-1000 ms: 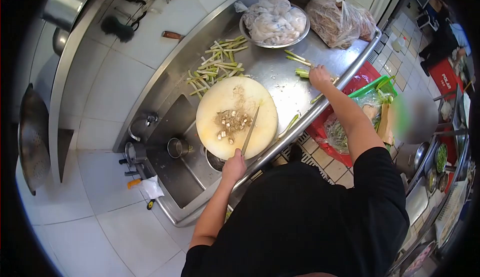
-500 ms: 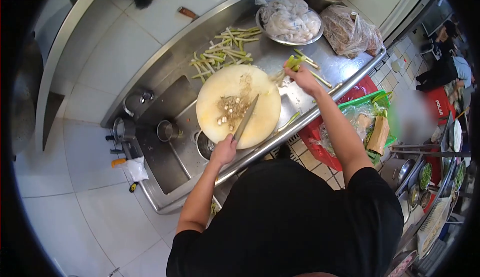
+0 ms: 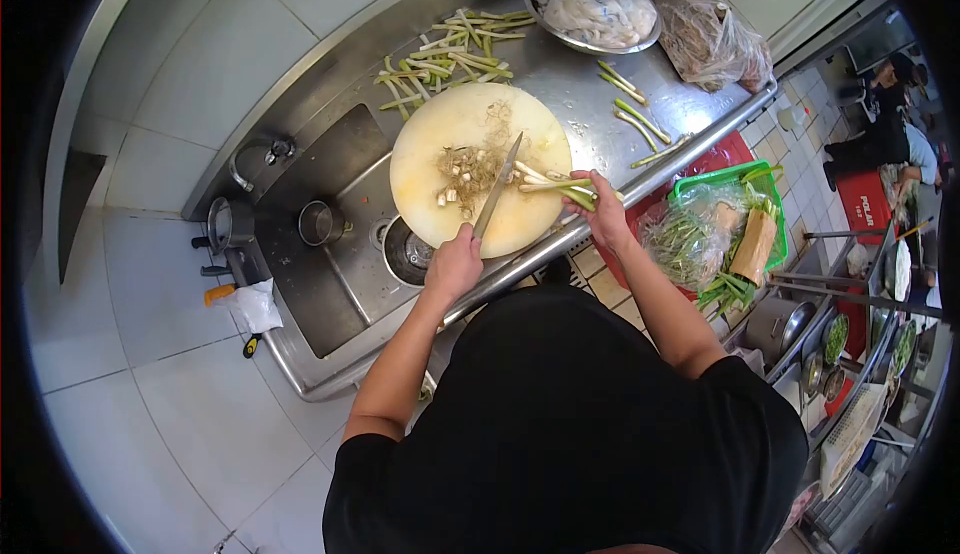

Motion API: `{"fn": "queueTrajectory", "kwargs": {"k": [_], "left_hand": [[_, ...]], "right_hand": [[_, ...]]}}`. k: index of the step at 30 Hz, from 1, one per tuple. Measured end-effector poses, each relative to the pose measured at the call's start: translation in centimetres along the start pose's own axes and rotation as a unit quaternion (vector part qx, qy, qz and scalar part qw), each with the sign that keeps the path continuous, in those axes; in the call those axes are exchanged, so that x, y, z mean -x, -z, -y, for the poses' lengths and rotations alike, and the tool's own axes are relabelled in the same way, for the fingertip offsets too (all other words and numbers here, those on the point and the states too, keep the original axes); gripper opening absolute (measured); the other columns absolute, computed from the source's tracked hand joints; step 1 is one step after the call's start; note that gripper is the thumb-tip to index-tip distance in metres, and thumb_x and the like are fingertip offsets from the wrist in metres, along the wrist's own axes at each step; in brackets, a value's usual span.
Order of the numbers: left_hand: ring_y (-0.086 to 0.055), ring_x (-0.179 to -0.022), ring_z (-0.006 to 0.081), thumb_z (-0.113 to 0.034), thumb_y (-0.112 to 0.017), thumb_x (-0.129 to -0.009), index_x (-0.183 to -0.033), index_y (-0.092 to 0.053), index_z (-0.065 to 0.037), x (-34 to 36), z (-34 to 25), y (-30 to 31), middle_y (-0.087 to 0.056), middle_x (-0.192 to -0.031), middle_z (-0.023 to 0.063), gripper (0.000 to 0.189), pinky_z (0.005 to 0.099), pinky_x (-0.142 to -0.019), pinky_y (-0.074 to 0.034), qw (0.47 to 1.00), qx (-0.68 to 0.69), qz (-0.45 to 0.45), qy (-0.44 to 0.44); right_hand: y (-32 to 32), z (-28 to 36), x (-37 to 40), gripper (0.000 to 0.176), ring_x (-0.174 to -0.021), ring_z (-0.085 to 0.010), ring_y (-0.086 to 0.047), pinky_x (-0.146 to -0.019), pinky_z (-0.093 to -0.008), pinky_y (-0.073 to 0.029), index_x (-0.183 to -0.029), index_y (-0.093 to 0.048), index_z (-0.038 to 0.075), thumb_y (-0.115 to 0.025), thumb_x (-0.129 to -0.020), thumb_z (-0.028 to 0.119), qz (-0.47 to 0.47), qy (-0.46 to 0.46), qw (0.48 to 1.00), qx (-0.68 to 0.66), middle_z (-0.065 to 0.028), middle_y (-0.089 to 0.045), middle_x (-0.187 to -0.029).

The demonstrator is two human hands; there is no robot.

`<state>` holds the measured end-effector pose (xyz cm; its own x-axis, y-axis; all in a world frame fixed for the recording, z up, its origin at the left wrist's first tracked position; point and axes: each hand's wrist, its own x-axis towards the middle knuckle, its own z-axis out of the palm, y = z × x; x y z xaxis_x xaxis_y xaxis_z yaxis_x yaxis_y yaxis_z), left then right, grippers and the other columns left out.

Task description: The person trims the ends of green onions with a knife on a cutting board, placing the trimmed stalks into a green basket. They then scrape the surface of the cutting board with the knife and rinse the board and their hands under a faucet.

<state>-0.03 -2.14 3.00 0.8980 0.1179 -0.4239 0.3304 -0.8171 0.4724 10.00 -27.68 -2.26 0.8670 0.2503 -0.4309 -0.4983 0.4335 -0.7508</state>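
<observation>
My left hand (image 3: 456, 263) is closed around the handle of a knife (image 3: 498, 192), whose blade lies over the round cutting board (image 3: 420, 184). At the board's right side my right hand (image 3: 605, 212) grips a small bunch of green onions (image 3: 560, 184), white ends pointing left towards the blade. Cut root ends (image 3: 455, 179) with stringy roots are scattered across the middle of the board. Behind the board lies a pile of trimmed green onions (image 3: 450, 59). Several loose stalks (image 3: 640, 124) rest on the steel counter (image 3: 585, 89) to the right.
The board overlaps a sink (image 3: 330, 304) with a small metal pot (image 3: 320, 224) inside. At the back stand a bowl of bagged pale food (image 3: 600, 14) and a plastic bag (image 3: 712, 39). A green crate (image 3: 775, 194) sits at right; a person (image 3: 890, 139) is farther off.
My right hand has come from over the counter down to the board's right edge, bringing the green onions onto the board. The knife stays over the board. The camera view has shifted slightly.
</observation>
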Motion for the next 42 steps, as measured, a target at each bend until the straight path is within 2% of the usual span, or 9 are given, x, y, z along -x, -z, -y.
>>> {"fn": "queueTrajectory", "kwargs": {"k": [5, 7, 11, 16, 23, 31, 35, 37, 42], "left_hand": [[-0.062, -0.082, 0.0481, -0.024, -0.044, -0.097, -0.104, -0.047, -0.004, 0.3, -0.4, -1.1, -0.064, -0.083, 0.0289, 0.022, 0.0573, -0.075, -0.047, 0.998, -0.05, 0.038, -0.006], [-0.061, -0.079, 0.0495, -0.023, -0.046, -0.096, -0.103, -0.046, -0.005, 0.8, -0.5, -1.3, -0.062, -0.079, 0.031, 0.019, 0.0574, -0.073, -0.047, 0.998, -0.046, 0.037, -0.027], [-0.061, -0.078, 0.0493, -0.023, -0.045, -0.096, -0.103, -0.046, -0.005, 0.9, -0.5, -0.6, -0.061, -0.078, 0.0305, 0.019, 0.0575, -0.073, -0.047, 0.998, -0.055, 0.025, -0.034], [-0.061, -0.08, 0.0493, -0.024, -0.044, -0.096, -0.102, -0.046, -0.005, 0.5, -0.3, -0.6, -0.062, -0.08, 0.0305, 0.02, 0.0575, -0.074, -0.047, 0.998, -0.049, 0.028, -0.014], [-0.061, -0.083, 0.0499, -0.023, -0.044, -0.096, -0.103, -0.046, -0.004, 0.6, -0.7, -0.1, -0.062, -0.084, 0.0308, 0.02, 0.0572, -0.076, -0.047, 0.998, -0.06, 0.036, -0.008], [-0.06, -0.084, 0.0498, -0.021, -0.044, -0.096, -0.102, -0.046, -0.002, 1.1, -1.0, -0.6, -0.062, -0.084, 0.0324, 0.02, 0.057, -0.077, -0.046, 0.998, -0.047, 0.044, -0.022], [-0.06, -0.085, 0.0503, -0.021, -0.044, -0.096, -0.102, -0.046, -0.002, 1.4, -0.6, -1.3, -0.061, -0.085, 0.0328, 0.02, 0.057, -0.078, -0.046, 0.998, -0.038, 0.038, -0.017], [-0.06, -0.085, 0.0503, -0.022, -0.044, -0.096, -0.102, -0.046, -0.002, 1.5, -0.6, -1.5, -0.061, -0.085, 0.0329, 0.021, 0.057, -0.078, -0.046, 0.999, -0.029, 0.033, -0.018], [-0.06, -0.084, 0.0502, -0.022, -0.044, -0.096, -0.102, -0.046, -0.002, 1.0, 0.0, -1.5, -0.062, -0.085, 0.0323, 0.021, 0.0572, -0.077, -0.046, 0.999, -0.022, 0.03, -0.025]], "right_hand": [[1.6, -2.4, 0.3, 0.042, -0.082, -0.016, -0.059, -0.073, -0.0288, -0.047, -0.112, -0.059, 0.004, -0.043, -0.099, 0.041, -0.033, 0.074, 0.995, 0.059, -0.009, -0.062, -0.101], [1.0, -1.5, 1.6, 0.042, -0.084, -0.0178, -0.059, -0.075, -0.0303, -0.047, -0.116, -0.057, 0.004, -0.043, -0.099, 0.04, -0.007, 0.02, 0.995, -0.096, -0.0092, -0.061, -0.102], [1.6, -1.6, 2.6, 0.045, -0.085, -0.0199, -0.058, -0.077, -0.0322, -0.046, -0.121, -0.053, 0.004, -0.042, -0.099, 0.041, 0.013, 0.002, 0.985, -0.171, -0.0109, -0.061, -0.104], [1.9, -2.0, 1.3, 0.04, -0.081, -0.0233, -0.063, -0.071, -0.0327, -0.05, -0.12, -0.053, 0.004, -0.049, -0.098, 0.037, -0.133, -0.005, 0.984, -0.12, -0.0124, -0.062, -0.102], [0.5, -0.9, 1.2, 0.041, -0.074, -0.0205, -0.063, -0.065, -0.0308, -0.052, -0.108, -0.057, 0.002, -0.055, -0.095, 0.041, -0.189, -0.045, 0.979, -0.058, -0.0098, -0.063, -0.089], [1.0, -4.1, -2.0, 0.035, -0.067, -0.0134, -0.055, -0.062, -0.0266, -0.045, -0.093, -0.06, 0.0, -0.058, -0.094, 0.035, -0.308, 0.086, 0.947, 0.011, -0.0062, -0.06, -0.083], [1.5, -4.5, -2.1, 0.031, -0.071, -0.0133, -0.057, -0.065, -0.0261, -0.046, -0.097, -0.062, -0.001, -0.061, -0.092, 0.03, -0.256, 0.087, 0.959, 0.082, -0.0076, -0.062, -0.084], [0.9, -3.7, -1.0, 0.031, -0.07, -0.0128, -0.059, -0.062, -0.026, -0.047, -0.105, -0.064, 0.001, -0.063, -0.091, 0.028, -0.162, 0.133, 0.908, 0.363, -0.0094, -0.065, -0.085], [-0.1, -1.8, 0.6, 0.031, -0.063, -0.0122, -0.059, -0.057, -0.0263, -0.049, -0.111, -0.064, 0.003, -0.061, -0.091, 0.026, -0.113, 0.029, 0.932, 0.343, -0.0095, -0.066, -0.084]]}}
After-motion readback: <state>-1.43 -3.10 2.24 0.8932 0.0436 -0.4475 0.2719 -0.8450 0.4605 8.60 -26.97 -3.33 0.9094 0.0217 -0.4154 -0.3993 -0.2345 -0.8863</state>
